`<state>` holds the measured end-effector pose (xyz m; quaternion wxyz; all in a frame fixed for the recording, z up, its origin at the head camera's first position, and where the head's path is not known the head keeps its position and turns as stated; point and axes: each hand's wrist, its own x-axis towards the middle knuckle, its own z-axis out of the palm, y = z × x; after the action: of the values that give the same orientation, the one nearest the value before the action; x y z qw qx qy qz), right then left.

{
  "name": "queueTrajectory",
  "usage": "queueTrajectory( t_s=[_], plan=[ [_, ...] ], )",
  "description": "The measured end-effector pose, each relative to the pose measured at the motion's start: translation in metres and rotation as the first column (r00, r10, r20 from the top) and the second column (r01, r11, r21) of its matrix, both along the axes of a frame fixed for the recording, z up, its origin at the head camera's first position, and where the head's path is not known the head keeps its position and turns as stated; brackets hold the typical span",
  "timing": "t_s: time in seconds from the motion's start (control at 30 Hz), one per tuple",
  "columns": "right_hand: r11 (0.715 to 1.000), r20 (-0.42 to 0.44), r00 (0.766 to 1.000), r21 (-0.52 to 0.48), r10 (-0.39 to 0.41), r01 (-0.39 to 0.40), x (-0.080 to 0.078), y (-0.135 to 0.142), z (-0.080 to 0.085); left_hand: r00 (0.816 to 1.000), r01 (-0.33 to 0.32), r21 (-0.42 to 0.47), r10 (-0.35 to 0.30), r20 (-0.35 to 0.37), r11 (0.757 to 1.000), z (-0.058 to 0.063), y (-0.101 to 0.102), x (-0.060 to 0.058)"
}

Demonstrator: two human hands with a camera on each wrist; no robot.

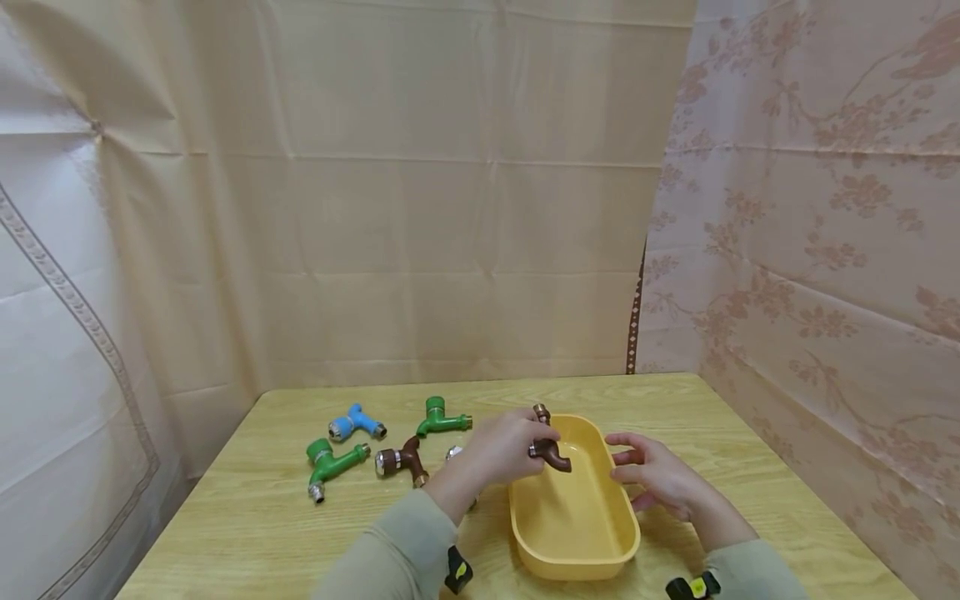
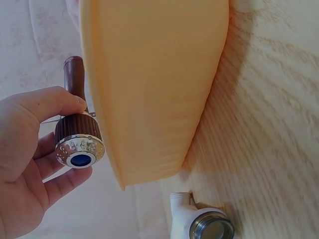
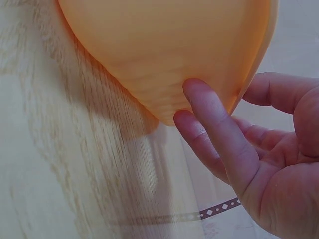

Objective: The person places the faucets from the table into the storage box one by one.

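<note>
My left hand [image 1: 512, 446] grips a dark brown tap [image 1: 551, 454] above the far left part of a yellow tub [image 1: 576, 570]. In the left wrist view the tap [image 2: 79, 130] shows its ribbed knob and silver end cap with a blue centre, between thumb and fingers. At the tub's right side is my right hand [image 1: 660, 479], its fingers spread. Seen from the right wrist, its fingertips [image 3: 197, 92] lie against or very near the tub's outer wall [image 3: 164, 50]; firm contact is hard to tell.
Left of the tub lie a blue tap [image 1: 356, 423], two green taps [image 1: 444, 419] and another brown tap [image 1: 405, 460]. A white tap [image 2: 192, 219] sits close to the tub, mostly behind my left arm in the head view. Curtains hang behind the wooden table [image 1: 247, 533].
</note>
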<state>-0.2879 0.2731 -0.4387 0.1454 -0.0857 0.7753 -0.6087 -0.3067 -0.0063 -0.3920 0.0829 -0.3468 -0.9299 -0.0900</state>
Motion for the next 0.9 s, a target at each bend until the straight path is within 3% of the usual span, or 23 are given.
queueTrajectory(
  t_s=[0.9],
  plan=[
    [1.0, 0.018, 1.0, 0.001, -0.012, 0.012, 0.0, 0.0, 0.0, 0.999, 0.002, -0.079, 0.0, 0.032, 0.997, -0.02, 0.029, -0.015]
  ],
)
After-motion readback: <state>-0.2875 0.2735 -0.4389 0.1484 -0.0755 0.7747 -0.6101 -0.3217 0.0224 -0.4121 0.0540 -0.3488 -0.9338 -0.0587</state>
